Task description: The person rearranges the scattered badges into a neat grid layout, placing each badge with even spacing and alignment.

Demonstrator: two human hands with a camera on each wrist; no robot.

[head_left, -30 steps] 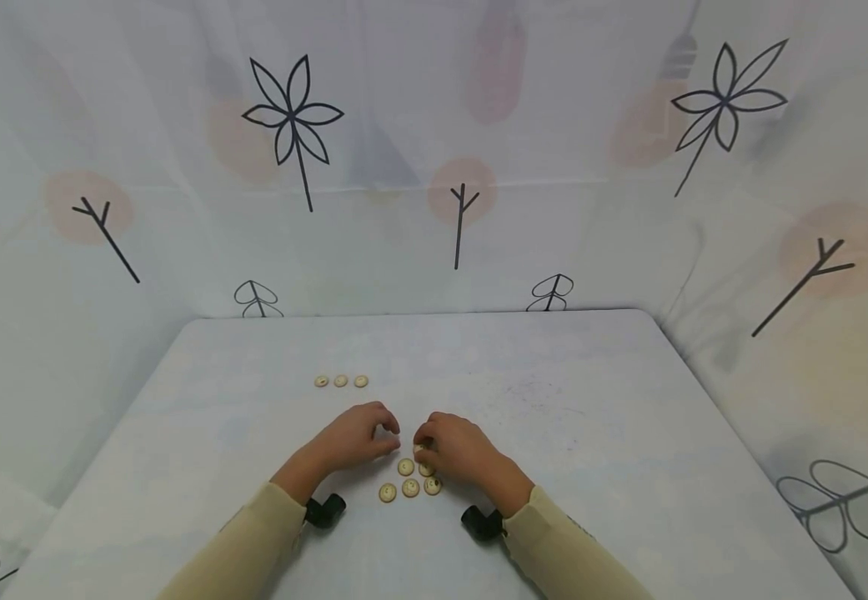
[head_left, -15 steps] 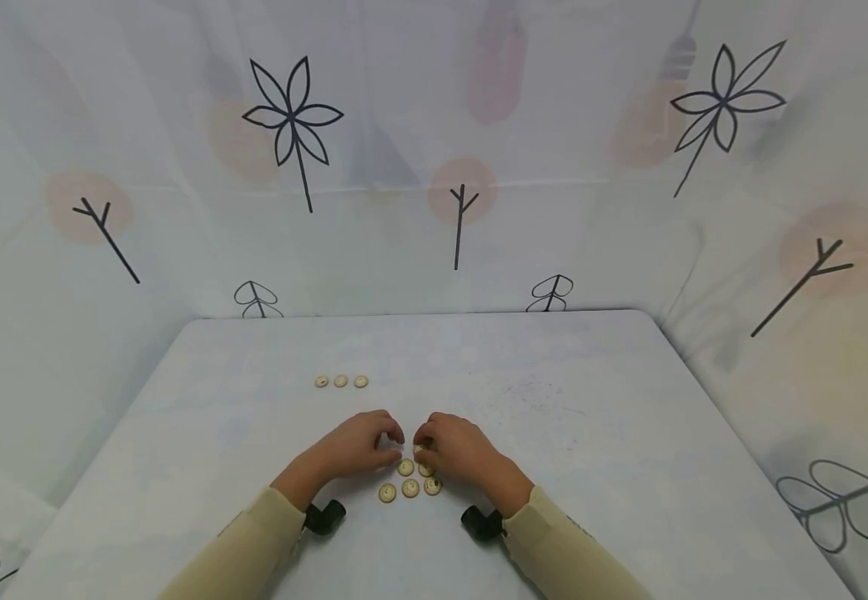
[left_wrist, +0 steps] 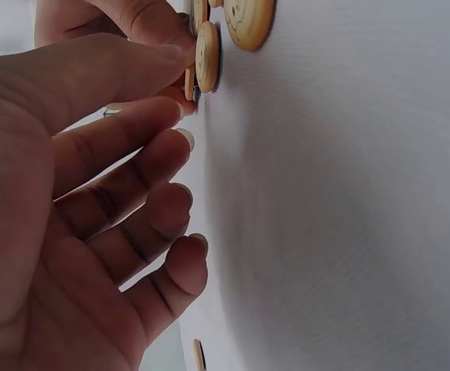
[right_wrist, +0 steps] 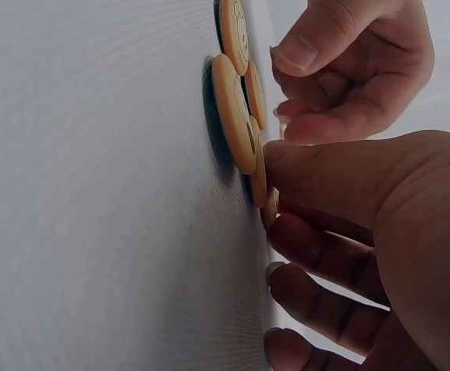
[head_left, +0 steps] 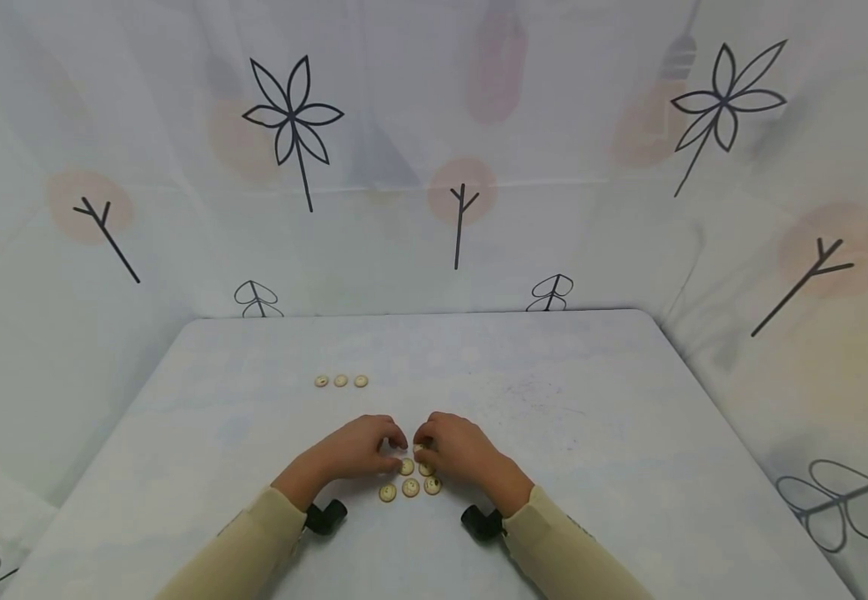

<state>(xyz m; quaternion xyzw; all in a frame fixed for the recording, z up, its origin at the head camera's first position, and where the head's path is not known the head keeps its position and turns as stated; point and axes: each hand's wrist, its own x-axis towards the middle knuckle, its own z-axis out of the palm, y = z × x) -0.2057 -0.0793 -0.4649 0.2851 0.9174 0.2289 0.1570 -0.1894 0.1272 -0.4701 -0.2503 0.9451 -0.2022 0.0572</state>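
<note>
Small round pale wooden discs with dark drawings lie on the white table in front of me. My right hand [head_left: 454,446] pinches one disc [right_wrist: 271,209] between thumb and index finger at the far end of the near group. Its thumb partly covers another disc [head_left: 426,470]. Facing it, my left hand [head_left: 362,446] has loosely curved fingers with nothing gripped. The left thumb tip is at the edge of a disc [head_left: 407,467]; whether it touches cannot be told. Closer to me is a row of a left disc [head_left: 388,492], a middle disc [head_left: 411,487] and a right disc [head_left: 433,485].
Three more discs [head_left: 340,381] sit in a row farther back on the white table [head_left: 554,400]. A patterned cloth [head_left: 388,242] hangs behind and beside the table. Each wrist carries a small black camera [head_left: 326,516].
My left hand has come down and toward the right, bringing its thumb to the disc in the near group. My right hand and the discs look the same.
</note>
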